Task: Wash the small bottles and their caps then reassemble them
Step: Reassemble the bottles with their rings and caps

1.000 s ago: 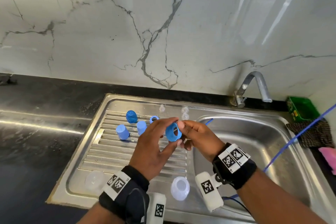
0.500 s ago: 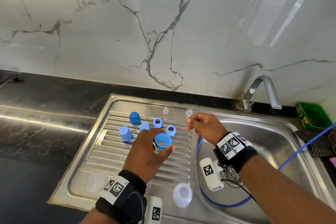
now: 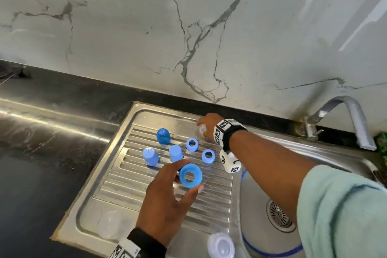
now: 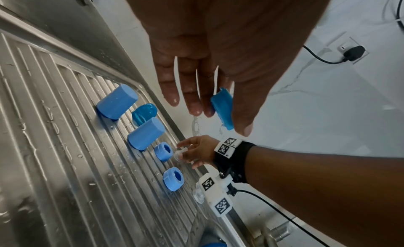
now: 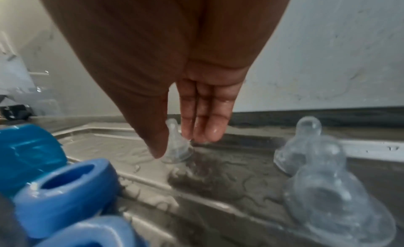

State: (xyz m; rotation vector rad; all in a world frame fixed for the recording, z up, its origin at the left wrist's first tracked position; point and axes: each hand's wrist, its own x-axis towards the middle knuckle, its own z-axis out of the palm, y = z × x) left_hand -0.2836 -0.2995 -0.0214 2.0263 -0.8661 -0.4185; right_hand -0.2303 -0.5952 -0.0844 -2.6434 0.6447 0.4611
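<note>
So the left hand (image 3: 165, 201) has a blue screw ring (image 3: 190, 175) pinched between thumb and fingertips, held up over the ribbed steel drainboard (image 3: 117, 184), opening facing the head camera. From the left wrist view the ring sits edge-on against the thumb, other fingers pretty much straight beside it.

Past the ring toward the wall, the right hand (image 3: 206, 124) is reaching to the far flat strip of the drainboard and has a clear silicone teat (image 5: 176, 147) between thumb and fingers. The right wrist view shows the thumb on one side and the fingertips on the other, with the teat's base at or just off the wet steel, can't tell which. Two more clear teats (image 5: 306, 145) stand upright just right of it.

Between the held ring and the wall there are two more blue rings (image 3: 192, 144) lying open side up, two light blue caps (image 3: 150, 156) standing on the ribs, and a darker see-through blue cap (image 3: 163, 135) further back.

Near edge of the drainboard: a clear bottle (image 3: 110, 224) at the left corner, another clear bottle (image 3: 221, 246) by the basin (image 3: 251, 205). The basin has a drain strainer (image 3: 279, 214), and a blue hose (image 3: 270, 253) curves around inside. Tap (image 3: 343, 119) at the back right, black counter (image 3: 41, 132) to the left, white marble wall (image 3: 146, 27) with grey veins behind everything
</note>
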